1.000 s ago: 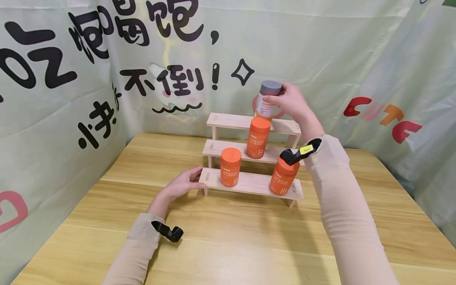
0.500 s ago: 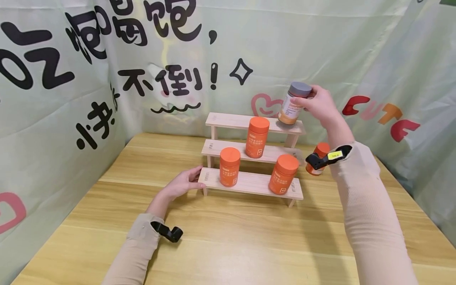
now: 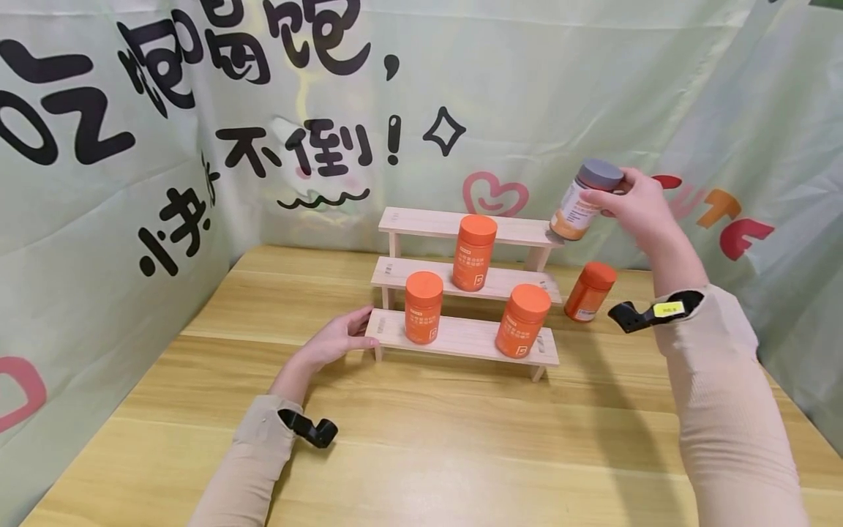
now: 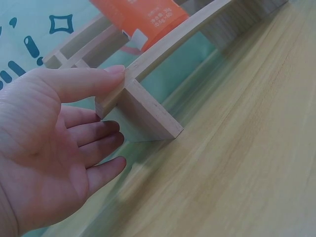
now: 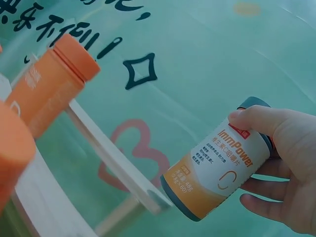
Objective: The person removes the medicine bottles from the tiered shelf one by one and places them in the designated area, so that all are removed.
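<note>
My right hand [image 3: 645, 208] pinches a supplement bottle [image 3: 574, 208] with a grey cap and a white-and-orange label. It leans, cap to the right, its base beside the right end of the top shelf. In the right wrist view, thumb and fingers sit near the cap of the bottle [image 5: 215, 165]. My left hand [image 3: 329, 342] holds the left end of the bottom step of a three-tier wooden display rack [image 3: 467, 340]. The left wrist view shows the thumb on the step's edge and the other fingers below, beside the rack's leg [image 4: 150, 111].
Two orange bottles stand on the bottom step, one at left [image 3: 424, 307] and one at right [image 3: 523, 322]. Another orange bottle [image 3: 474, 252] is on the middle step. A red-orange bottle [image 3: 590, 293] stands on the table [image 3: 421, 446] right of the rack. A printed curtain [image 3: 560, 88] hangs behind.
My right hand has carried the grey-capped bottle rightward from over the top shelf to its right end, tilting it more. The red-orange bottle has come into view. My left hand keeps its place.
</note>
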